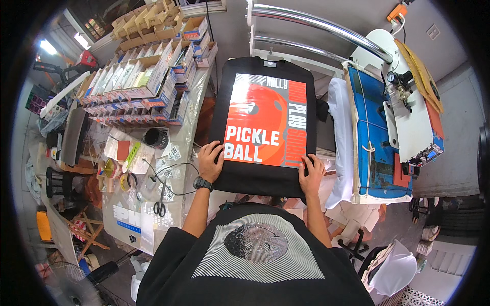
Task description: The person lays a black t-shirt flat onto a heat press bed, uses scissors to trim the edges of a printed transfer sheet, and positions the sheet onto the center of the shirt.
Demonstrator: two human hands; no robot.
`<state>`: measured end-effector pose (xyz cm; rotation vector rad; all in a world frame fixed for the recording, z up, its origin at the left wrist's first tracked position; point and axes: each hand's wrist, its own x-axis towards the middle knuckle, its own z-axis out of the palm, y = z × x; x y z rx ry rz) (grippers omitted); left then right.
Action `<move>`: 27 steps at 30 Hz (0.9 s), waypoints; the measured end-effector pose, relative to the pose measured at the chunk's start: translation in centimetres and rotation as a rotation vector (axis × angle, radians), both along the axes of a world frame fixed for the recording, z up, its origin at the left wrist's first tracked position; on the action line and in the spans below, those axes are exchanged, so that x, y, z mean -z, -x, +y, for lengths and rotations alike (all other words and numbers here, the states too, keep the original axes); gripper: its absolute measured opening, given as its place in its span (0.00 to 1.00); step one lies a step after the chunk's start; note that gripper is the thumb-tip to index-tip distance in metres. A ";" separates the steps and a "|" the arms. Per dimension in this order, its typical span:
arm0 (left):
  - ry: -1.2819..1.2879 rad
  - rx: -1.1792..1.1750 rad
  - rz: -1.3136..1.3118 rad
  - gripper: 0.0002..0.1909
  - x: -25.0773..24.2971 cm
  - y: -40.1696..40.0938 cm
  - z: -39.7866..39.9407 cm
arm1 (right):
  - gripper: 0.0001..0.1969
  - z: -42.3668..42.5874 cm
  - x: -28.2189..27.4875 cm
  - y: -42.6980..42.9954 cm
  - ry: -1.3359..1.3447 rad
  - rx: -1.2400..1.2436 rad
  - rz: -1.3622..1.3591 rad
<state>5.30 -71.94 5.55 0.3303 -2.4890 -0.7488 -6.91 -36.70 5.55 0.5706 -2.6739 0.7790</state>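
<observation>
A black T-shirt (260,179) lies spread flat before me, its collar at the far end. On its front is a large glossy orange, red and grey print (264,111) with white lettering. My left hand (211,160) grips the shirt's left edge beside the print's lower corner, with a dark watch (203,183) on that wrist. My right hand (312,176) has its fingers at the opposite edge, by the print's lower right corner. Both hands appear to pinch the fabric, though the undersides of the fingers are hidden.
Right of the shirt stand a white padded cloth (342,141) and a heat press with a blue, string-tied pad (379,141). Chrome tubes (321,28) cross behind. On the left table are stacked cardboard bins (134,80), a black mug (156,137), scissors (159,208) and a cable (178,165).
</observation>
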 end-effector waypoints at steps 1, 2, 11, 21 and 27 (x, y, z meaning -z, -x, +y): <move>0.007 -0.006 -0.006 0.13 0.0 0.0 0.1 | 0.15 0.0 0.1 0.0 -0.004 0.004 0.010; 0.006 -0.009 -0.006 0.13 0.1 0.1 0.1 | 0.15 0.0 0.1 0.0 -0.004 0.004 0.009; 0.008 -0.004 0.010 0.13 0.1 0.1 0.0 | 0.15 0.1 0.3 0.0 -0.006 -0.001 0.028; 0.017 -0.009 -0.004 0.13 0.4 0.0 -0.1 | 0.16 0.1 0.3 0.0 0.004 -0.006 0.032; 0.016 -0.011 -0.007 0.13 0.4 0.0 -0.1 | 0.16 0.2 0.2 0.1 0.001 -0.003 0.017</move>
